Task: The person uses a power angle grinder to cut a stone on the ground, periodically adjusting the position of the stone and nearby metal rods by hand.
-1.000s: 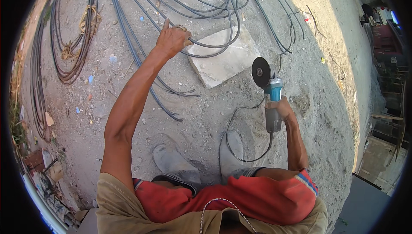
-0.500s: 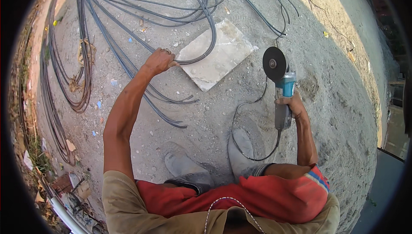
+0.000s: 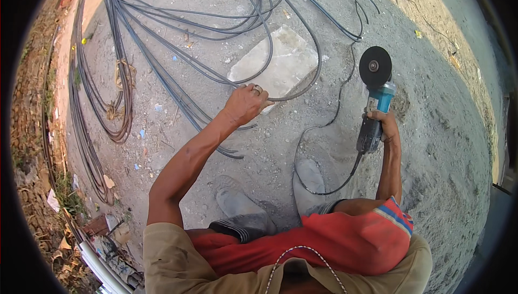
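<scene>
My left hand (image 3: 249, 101) is closed round a steel reinforcing bar (image 3: 319, 59). From the fist the bar curves to the right and then away, arching over the right side of a pale, flat slab (image 3: 291, 54) on the ground. Another bent bar also crosses that slab. On the right, my right hand (image 3: 384, 123) grips the dark body of a teal and grey angle grinder (image 3: 383, 98), held upright. Its black disc (image 3: 375, 67) points away from me, apart from the bars. Whether the disc spins cannot be told.
A power cord (image 3: 339, 111) loops from the grinder past my right boot (image 3: 308, 182). Bundled bars (image 3: 120, 132) lie at left, with loose bar ends (image 3: 229, 154) nearer me. My left boot (image 3: 236, 199) stands on dusty ground. Scraps and a white pipe (image 3: 102, 269) are at lower left.
My left hand has shifted right and toward me, drawing the bar into a wider curve farther right over the slab. The grinder has moved slightly right and away. The view has shifted a little.
</scene>
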`<action>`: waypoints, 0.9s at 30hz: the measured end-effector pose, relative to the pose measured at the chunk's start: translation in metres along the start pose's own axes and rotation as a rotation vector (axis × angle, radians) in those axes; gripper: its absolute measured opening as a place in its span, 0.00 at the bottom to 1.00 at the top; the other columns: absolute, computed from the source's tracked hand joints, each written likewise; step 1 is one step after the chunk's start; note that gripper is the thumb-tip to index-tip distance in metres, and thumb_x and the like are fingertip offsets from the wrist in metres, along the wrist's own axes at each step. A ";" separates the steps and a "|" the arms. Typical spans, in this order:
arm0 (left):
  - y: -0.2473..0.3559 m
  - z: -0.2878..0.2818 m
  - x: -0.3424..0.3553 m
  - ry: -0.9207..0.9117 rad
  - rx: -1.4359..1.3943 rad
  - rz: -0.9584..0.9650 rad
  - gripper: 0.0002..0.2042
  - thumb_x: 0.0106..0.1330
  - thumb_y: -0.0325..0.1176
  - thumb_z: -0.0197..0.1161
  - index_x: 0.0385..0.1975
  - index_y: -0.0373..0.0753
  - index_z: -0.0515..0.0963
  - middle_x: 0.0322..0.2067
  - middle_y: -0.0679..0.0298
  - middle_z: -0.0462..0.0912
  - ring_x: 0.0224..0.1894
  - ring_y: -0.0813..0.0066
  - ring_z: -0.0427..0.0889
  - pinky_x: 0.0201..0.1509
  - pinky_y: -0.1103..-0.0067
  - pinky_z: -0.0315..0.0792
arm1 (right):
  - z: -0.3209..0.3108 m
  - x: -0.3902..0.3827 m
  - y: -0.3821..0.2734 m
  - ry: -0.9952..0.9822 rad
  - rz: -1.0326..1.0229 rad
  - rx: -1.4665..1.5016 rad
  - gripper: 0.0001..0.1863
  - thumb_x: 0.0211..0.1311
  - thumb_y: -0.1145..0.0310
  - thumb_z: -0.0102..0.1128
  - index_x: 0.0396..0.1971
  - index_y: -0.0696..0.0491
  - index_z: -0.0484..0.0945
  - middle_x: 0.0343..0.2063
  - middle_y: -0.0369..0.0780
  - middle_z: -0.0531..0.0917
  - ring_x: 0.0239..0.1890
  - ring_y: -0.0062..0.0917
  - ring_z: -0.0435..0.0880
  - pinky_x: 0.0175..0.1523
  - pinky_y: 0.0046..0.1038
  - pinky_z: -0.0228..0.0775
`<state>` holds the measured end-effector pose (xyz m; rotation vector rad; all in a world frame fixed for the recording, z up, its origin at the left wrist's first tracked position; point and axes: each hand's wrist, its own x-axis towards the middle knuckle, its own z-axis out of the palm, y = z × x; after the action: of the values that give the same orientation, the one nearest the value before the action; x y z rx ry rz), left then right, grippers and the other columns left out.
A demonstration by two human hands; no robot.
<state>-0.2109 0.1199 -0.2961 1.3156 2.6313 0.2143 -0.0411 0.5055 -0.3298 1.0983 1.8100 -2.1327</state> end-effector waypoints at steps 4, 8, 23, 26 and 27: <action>-0.028 0.099 -0.020 0.039 0.302 -0.057 0.20 0.56 0.44 0.61 0.47 0.43 0.76 0.57 0.59 0.71 0.65 0.59 0.61 0.66 0.51 0.53 | 0.005 0.001 -0.011 -0.012 -0.100 0.067 0.18 0.39 0.73 0.67 0.34 0.60 0.77 0.26 0.40 0.81 0.26 0.26 0.82 0.34 0.29 0.75; -0.024 0.113 -0.016 0.103 0.076 -0.111 0.26 0.56 0.54 0.60 0.49 0.41 0.74 0.53 0.57 0.73 0.62 0.57 0.63 0.65 0.52 0.53 | -0.010 -0.020 0.009 0.028 -0.057 -0.041 0.18 0.38 0.77 0.69 0.34 0.59 0.77 0.25 0.37 0.81 0.24 0.23 0.81 0.32 0.27 0.74; -0.038 0.091 0.026 0.084 -0.073 0.238 0.29 0.61 0.61 0.49 0.15 0.40 0.79 0.17 0.59 0.78 0.26 0.63 0.80 0.28 0.68 0.71 | 0.004 -0.037 -0.018 0.058 -0.095 0.080 0.26 0.34 0.72 0.67 0.40 0.61 0.75 0.30 0.43 0.82 0.30 0.32 0.84 0.40 0.32 0.77; -0.078 0.090 0.011 -0.030 -0.039 0.217 0.27 0.58 0.60 0.55 0.15 0.40 0.78 0.17 0.61 0.77 0.25 0.61 0.80 0.28 0.70 0.72 | -0.016 -0.030 -0.014 0.102 -0.020 0.103 0.27 0.36 0.72 0.65 0.43 0.63 0.74 0.32 0.46 0.82 0.33 0.34 0.84 0.39 0.34 0.79; -0.080 0.099 0.008 -0.041 -0.062 0.231 0.27 0.58 0.60 0.55 0.15 0.40 0.78 0.17 0.61 0.77 0.25 0.61 0.80 0.28 0.70 0.72 | -0.025 -0.028 -0.014 0.106 -0.002 0.115 0.28 0.36 0.71 0.65 0.44 0.64 0.72 0.32 0.47 0.81 0.33 0.34 0.84 0.39 0.34 0.79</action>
<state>-0.2544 0.0830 -0.4102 1.5830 2.4158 0.2952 -0.0171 0.5219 -0.3020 1.2582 1.7502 -2.2455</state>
